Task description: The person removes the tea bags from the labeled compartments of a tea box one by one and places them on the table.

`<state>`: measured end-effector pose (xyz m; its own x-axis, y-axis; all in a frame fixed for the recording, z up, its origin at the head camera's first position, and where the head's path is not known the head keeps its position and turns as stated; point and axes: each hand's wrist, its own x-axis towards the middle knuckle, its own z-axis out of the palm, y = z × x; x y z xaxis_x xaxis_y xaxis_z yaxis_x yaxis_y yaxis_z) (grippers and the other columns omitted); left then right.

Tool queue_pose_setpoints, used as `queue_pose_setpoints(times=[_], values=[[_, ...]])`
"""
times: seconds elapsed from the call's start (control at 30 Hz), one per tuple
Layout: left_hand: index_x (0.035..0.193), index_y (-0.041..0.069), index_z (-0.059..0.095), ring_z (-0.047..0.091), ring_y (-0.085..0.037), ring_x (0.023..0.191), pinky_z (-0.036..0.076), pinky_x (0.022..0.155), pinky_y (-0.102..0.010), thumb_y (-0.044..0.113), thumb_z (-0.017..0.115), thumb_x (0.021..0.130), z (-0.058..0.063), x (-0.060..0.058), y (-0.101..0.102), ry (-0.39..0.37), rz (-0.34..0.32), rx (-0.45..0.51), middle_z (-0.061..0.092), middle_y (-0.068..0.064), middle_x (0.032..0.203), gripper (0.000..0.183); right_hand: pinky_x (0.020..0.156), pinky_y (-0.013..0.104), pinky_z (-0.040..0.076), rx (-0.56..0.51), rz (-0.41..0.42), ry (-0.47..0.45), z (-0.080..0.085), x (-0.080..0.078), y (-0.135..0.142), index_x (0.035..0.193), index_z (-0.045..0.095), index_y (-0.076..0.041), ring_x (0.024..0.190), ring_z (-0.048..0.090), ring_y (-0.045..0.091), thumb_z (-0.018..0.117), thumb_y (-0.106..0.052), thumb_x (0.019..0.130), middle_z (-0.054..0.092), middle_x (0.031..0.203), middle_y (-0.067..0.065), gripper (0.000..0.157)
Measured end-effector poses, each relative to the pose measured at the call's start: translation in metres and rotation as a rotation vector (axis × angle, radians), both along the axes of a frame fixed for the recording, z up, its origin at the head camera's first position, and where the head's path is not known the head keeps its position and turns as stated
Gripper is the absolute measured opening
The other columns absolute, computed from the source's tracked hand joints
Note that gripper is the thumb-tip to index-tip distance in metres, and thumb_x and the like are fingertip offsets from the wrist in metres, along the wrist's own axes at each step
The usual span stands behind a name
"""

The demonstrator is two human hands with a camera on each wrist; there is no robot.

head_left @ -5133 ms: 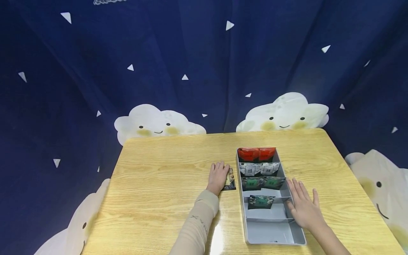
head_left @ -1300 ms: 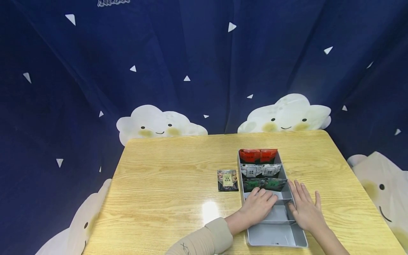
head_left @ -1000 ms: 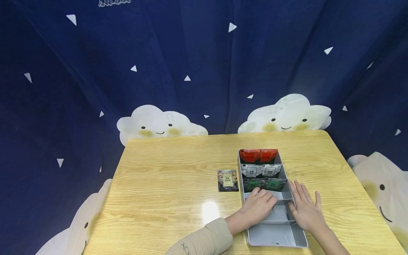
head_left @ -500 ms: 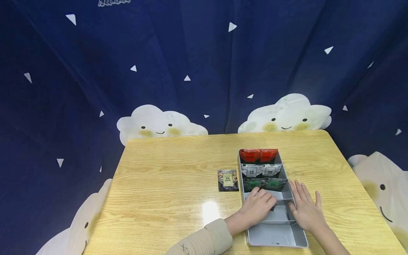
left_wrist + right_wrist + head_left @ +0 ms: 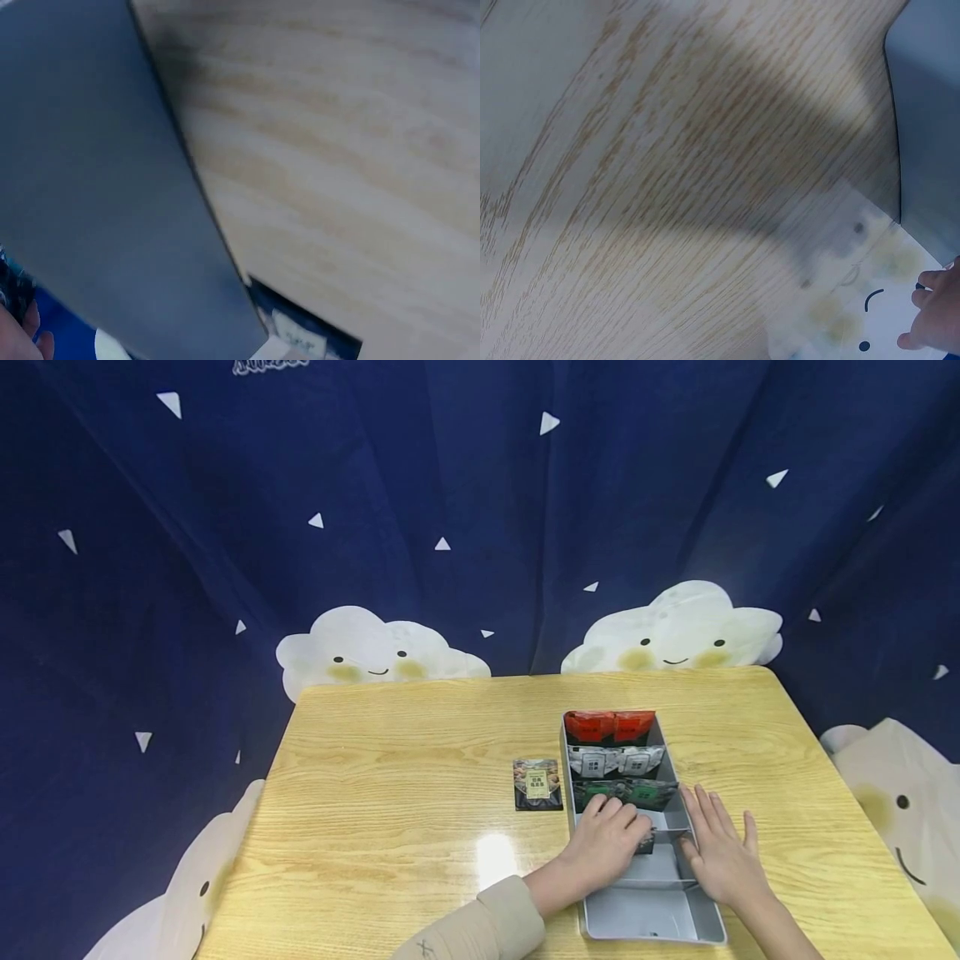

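Note:
My left hand, its fingers curled, reaches into the fourth compartment of a grey divided box and grips a dark tea sachet. Most of that sachet is hidden behind the hand; its right end shows. In the left wrist view, fingertips meet a dark patterned sachet at the lower left. My right hand lies with straight fingers against the box's right wall. Red sachets, white sachets and green sachets stand in pairs in the far three compartments.
One black sachet with a pale yellow label lies flat on the wooden table, just left of the box. A dark blue curtain with clouds and triangles hangs behind and at both sides.
My left hand has gone from the flat sachet on the table into the box. Since half a second ago its fingers have shifted slightly and more of the dark sachet shows. The right hand stays put.

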<state>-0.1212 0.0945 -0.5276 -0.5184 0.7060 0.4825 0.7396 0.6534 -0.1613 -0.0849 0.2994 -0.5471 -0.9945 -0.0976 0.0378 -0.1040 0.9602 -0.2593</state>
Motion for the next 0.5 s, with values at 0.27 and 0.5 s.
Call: queue_pose_setpoints(times=[0.27, 0.5], values=[[0.093, 0.027, 0.057, 0.046, -0.006, 0.081, 0.035, 0.084, -0.024, 0.031, 0.035, 0.098, 0.026, -0.011, -0.012, -0.039, 0.071, 0.083, 0.054, 0.013, 0.088, 0.022, 0.101, 0.057, -0.016, -0.001, 0.001, 0.032, -0.002, -0.001, 0.000, 0.148, 0.005, -0.013, 0.134, 0.016, 0.041, 0.048, -0.019, 0.088, 0.016, 0.148, 0.022, 0.073], [0.094, 0.024, 0.057, 0.046, -0.007, 0.081, 0.034, 0.087, -0.027, 0.028, 0.038, 0.097, 0.044, -0.018, -0.029, -0.082, 0.113, 0.156, 0.055, 0.012, 0.087, 0.020, 0.101, 0.056, -0.017, -0.001, 0.006, 0.044, -0.002, 0.000, 0.000, 0.147, 0.006, -0.011, 0.136, 0.008, 0.038, 0.048, -0.018, 0.088, 0.013, 0.149, 0.021, 0.073]])
